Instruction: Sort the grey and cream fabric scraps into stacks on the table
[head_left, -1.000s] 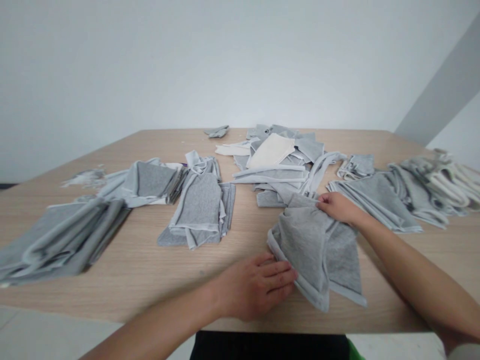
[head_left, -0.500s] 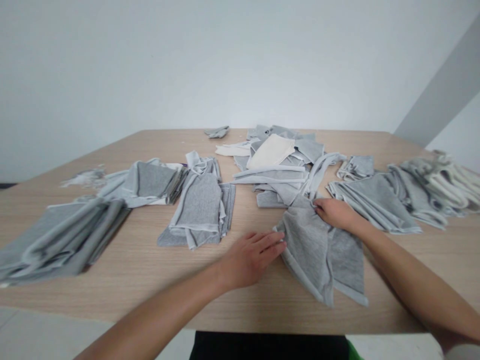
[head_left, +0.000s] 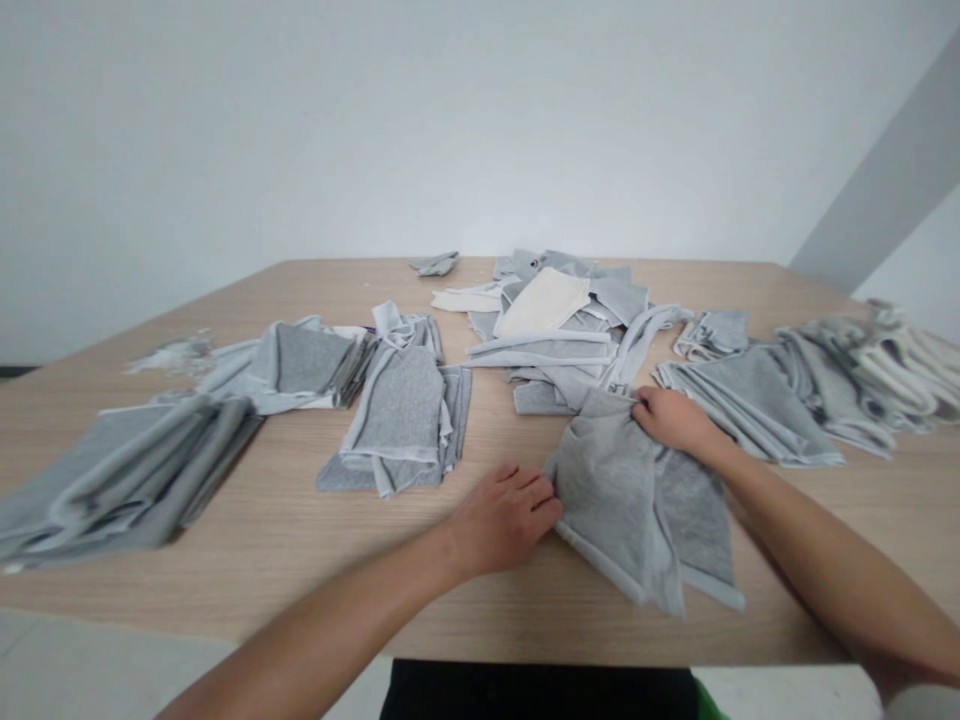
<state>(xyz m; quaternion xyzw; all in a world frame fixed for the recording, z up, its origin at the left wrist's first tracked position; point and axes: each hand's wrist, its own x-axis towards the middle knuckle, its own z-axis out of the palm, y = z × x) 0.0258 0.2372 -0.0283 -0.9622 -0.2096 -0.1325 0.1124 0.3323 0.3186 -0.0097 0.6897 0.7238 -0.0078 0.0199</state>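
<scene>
A grey fabric piece (head_left: pixel 611 485) with pale edges lies creased and partly spread near the front of the table. My right hand (head_left: pixel 671 418) is closed on its upper edge, thumb and fingers pinching the cloth. At the fabric's left edge is my left hand (head_left: pixel 506 520), its fingers curled and closed on the border; the fingertips are partly hidden. Just beyond the piece, a loose heap of grey fabric pieces (head_left: pixel 555 350) reaches back across the table, with a cream piece (head_left: pixel 544 302) on top.
Folded grey fabric stacks lie on the left (head_left: pixel 142 480) and left of centre (head_left: pixel 394 410). More folded fabric (head_left: pixel 750 400) is on the right beside a cream-grey pile (head_left: pixel 900 360). White scraps (head_left: pixel 176 355) lie far left. The wooden table (head_left: pixel 480 620) meets a wall behind.
My left hand's fingers have curled from stretched out to closed on the fabric's left edge. The fabric's lower end has shifted slightly right; my right hand keeps its grip.
</scene>
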